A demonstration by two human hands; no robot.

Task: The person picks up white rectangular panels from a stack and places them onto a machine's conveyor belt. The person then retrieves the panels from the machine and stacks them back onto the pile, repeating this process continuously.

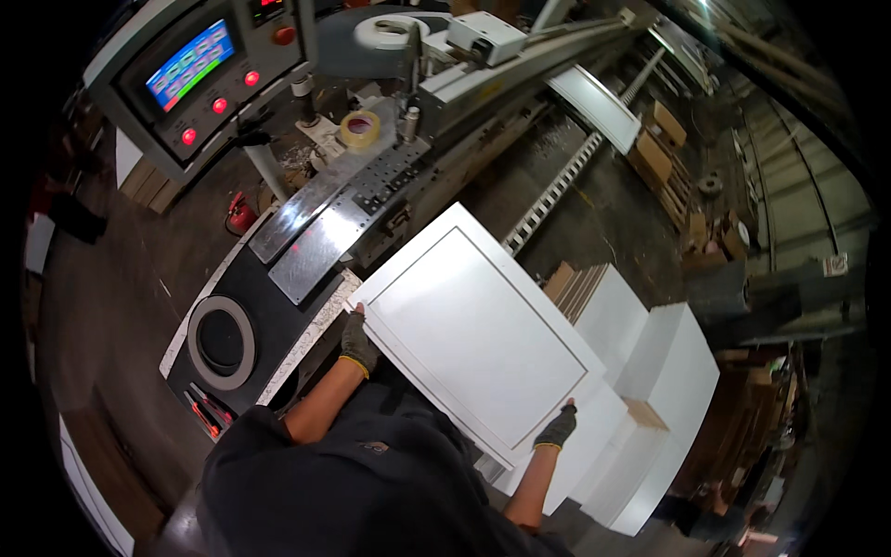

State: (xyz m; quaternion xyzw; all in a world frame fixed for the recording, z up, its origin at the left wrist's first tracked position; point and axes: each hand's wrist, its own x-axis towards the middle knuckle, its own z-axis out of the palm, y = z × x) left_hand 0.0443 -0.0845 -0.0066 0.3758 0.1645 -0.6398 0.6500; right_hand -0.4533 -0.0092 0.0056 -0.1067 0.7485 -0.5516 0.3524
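Note:
A white cabinet door panel [469, 320] with a dark grooved rectangular frame line is held up in front of me by both hands. My left hand [357, 342], in a grey fingerless glove with a yellow cuff, grips its left edge near the corner. At the opposite lower right edge my right hand [557, 425], gloved the same way, closes on the panel with the thumb on its face. The other fingers of both hands are mostly hidden. The panel's left corner is close to the metal machine bed [320, 241].
A control panel with a lit screen [190, 65] stands upper left. Tape [360, 129] lies on the machine; an edging roll [221, 343] and hand tools [209, 408] lie nearer. White panel stacks [664, 371] stand right. Another white panel [594, 102] rests on the far rail. A person [710, 515] is lower right.

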